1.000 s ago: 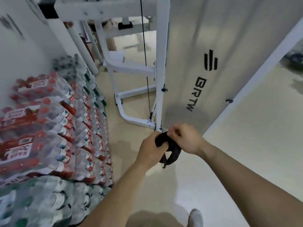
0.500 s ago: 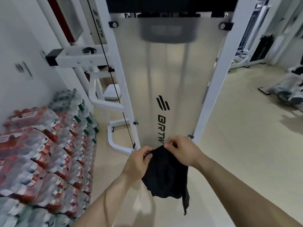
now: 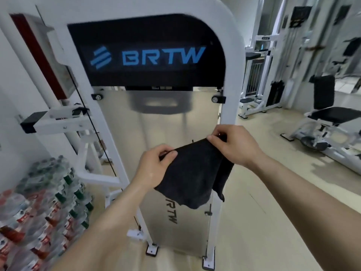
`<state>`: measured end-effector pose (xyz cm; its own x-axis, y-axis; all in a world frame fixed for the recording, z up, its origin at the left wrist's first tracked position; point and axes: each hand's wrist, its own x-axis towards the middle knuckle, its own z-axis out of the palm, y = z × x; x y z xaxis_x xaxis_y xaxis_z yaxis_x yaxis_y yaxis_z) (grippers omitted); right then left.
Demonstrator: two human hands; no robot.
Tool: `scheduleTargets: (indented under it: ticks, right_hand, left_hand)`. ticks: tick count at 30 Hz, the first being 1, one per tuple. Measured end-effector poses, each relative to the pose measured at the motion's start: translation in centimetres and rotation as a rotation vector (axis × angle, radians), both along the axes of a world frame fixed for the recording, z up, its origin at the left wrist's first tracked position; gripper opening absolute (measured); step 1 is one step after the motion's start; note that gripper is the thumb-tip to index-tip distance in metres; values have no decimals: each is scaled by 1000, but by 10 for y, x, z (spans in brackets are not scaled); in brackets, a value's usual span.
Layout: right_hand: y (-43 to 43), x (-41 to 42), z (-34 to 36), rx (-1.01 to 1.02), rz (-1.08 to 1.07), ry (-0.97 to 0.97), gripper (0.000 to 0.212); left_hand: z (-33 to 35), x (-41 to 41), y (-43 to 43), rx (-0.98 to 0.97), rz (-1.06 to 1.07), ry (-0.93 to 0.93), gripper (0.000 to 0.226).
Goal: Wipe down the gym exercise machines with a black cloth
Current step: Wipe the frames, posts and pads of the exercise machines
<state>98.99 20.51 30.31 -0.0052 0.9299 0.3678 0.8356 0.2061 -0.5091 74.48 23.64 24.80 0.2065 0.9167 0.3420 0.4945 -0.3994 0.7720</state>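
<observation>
Just below centre, the black cloth (image 3: pixel 193 178) hangs spread open between both hands. The left hand (image 3: pixel 156 163) pinches its top edge at the cloth's nine o'clock, and the right hand (image 3: pixel 234 147) pinches the opposite corner at one o'clock, slightly higher. Holding it by two corners likely serves to flatten it or fold a fresh wiping face before it meets the machine. Behind it, toward twelve o'clock, stands the white-framed machine (image 3: pixel 232 75) with its silver panel (image 3: pixel 156 130) and black logo plate (image 3: pixel 148 75); whether the cloth touches the panel I cannot tell. Shrink-wrapped bottle packs (image 3: pixel 39 208) are stacked at eight o'clock, and a bench machine (image 3: pixel 336 116) sits at three o'clock.
</observation>
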Motion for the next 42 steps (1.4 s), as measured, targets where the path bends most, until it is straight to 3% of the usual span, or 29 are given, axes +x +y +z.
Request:
scheduleTargets:
  ticks: [9, 20, 24, 28, 30, 32, 35, 40, 42]
  right_hand:
    - [65, 75, 112, 514, 8, 83, 28]
    - [187, 93, 219, 597, 376, 143, 29]
    - [215, 84, 228, 630, 399, 222, 30]
    - [215, 84, 223, 899, 311, 247, 32]
    - [211, 84, 218, 888, 428, 277, 30]
    - [208, 85, 210, 890, 465, 268, 34]
    - [201, 95, 189, 906, 502, 286, 34]
    - [192, 93, 173, 746, 651, 94, 61]
    - [201, 89, 185, 683, 737, 2, 67]
  left_hand:
    - [144, 86, 42, 419, 129, -121, 13]
    - [248, 149, 86, 579, 585, -355, 23]
    - [266, 155, 104, 626, 777, -255, 23]
    - [267, 167, 105, 830, 1113, -72, 25]
    - [262, 173, 108, 925, 1067, -85, 21]
    - [255, 183, 112, 906, 926, -201, 16]
    - [236, 196, 108, 934, 897, -281, 2]
    - [207, 226, 106, 820, 873, -176, 39]
    - [217, 231, 116, 736, 809, -240, 47]
